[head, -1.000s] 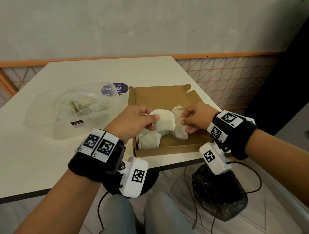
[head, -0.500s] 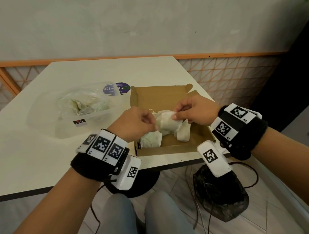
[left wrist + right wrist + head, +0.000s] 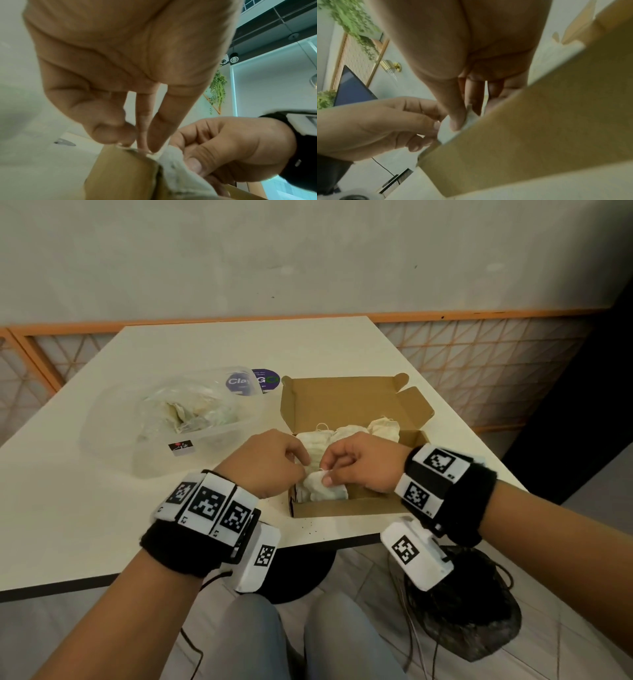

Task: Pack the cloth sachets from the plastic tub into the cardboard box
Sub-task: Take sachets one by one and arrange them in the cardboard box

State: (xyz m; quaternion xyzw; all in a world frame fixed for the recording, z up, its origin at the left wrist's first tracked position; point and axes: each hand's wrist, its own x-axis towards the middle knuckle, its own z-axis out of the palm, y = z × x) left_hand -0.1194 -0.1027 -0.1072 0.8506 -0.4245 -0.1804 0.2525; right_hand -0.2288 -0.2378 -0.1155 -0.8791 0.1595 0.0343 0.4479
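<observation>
Both hands meet over the near-left corner of the cardboard box (image 3: 346,405). The left hand (image 3: 270,463) has curled fingers, thumb and fingertips pinching one end of a white cloth sachet (image 3: 322,487). The right hand (image 3: 363,463) pinches its other end between thumb and forefinger. The sachet's long axis runs 9 to 3 o'clock. The plastic tub (image 3: 113,436) sits at 9 o'clock from the box.

Both hands, left (image 3: 270,463) and right (image 3: 363,462), meet close together, fingertips curled and pinching.
</observation>
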